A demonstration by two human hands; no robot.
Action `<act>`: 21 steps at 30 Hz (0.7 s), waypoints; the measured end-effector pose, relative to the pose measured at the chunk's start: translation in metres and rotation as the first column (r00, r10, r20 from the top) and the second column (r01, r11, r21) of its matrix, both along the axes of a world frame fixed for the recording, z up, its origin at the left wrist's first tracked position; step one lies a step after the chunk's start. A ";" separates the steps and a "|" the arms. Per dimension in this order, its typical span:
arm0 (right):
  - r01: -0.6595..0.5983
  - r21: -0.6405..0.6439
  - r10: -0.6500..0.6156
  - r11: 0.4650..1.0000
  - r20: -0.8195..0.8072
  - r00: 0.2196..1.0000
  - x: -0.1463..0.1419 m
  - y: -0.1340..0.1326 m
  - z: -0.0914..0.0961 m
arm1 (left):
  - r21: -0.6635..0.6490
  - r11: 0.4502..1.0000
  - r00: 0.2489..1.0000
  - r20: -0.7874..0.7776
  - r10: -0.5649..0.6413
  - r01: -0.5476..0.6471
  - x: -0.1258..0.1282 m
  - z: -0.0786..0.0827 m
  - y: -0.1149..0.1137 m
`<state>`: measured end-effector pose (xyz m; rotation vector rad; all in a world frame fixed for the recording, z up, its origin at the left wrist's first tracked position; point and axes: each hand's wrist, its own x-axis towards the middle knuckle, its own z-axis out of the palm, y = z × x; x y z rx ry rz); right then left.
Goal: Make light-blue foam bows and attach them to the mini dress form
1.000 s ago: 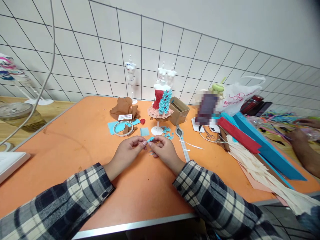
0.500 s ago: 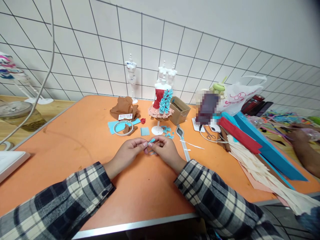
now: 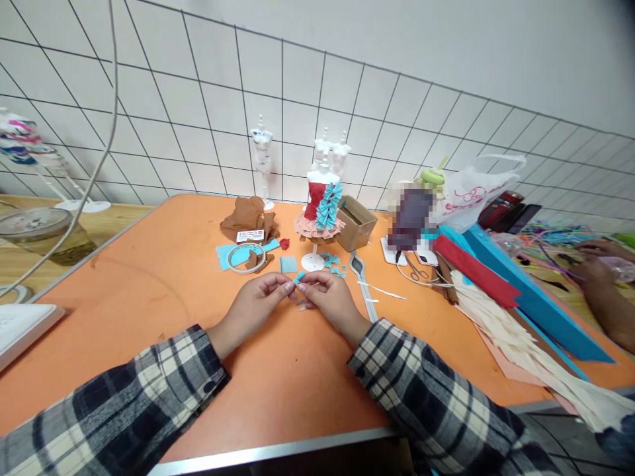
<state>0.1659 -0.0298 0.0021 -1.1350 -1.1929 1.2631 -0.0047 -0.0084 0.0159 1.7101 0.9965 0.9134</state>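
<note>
My left hand (image 3: 253, 302) and my right hand (image 3: 330, 297) meet over the middle of the orange table (image 3: 149, 277). Both pinch a small light-blue paper piece (image 3: 298, 277) between thumb and fingertips. Just beyond them stands a small white mannequin (image 3: 321, 205) in a red top with blue paper ruffles and a pink skirt. Blue paper scraps (image 3: 333, 262) lie by its round base. A blue square (image 3: 288, 264) lies beside them.
A tape roll (image 3: 247, 256) and crumpled brown paper (image 3: 248, 215) lie at the left. A small cardboard box (image 3: 355, 221), scissors (image 3: 415, 266), red, blue and cream paper sheets (image 3: 496, 291) lie at the right. Another person's hand (image 3: 598, 274) works at the far right.
My hands have stayed together on the blue piece, with only small finger movements. The view has shifted slightly.
</note>
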 end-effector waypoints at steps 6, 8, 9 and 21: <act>0.015 0.066 -0.019 0.998 0.064 0.998 0.002 0.001 0.001 | -0.009 1.000 1.000 -0.006 -0.024 0.024 0.001 -0.001 0.000; 0.020 0.060 -0.026 0.998 0.094 0.995 0.001 0.001 0.000 | 0.014 1.000 0.999 -0.027 0.025 -0.024 0.001 -0.001 0.000; 0.022 0.053 -0.028 0.998 0.104 0.994 0.000 0.000 0.000 | 0.037 0.997 0.997 -0.044 0.064 -0.062 0.001 -0.001 0.000; -0.057 0.055 0.046 0.997 0.180 0.983 0.001 -0.003 0.002 | 0.052 0.995 0.992 -0.104 -0.077 0.083 -0.003 -0.005 0.001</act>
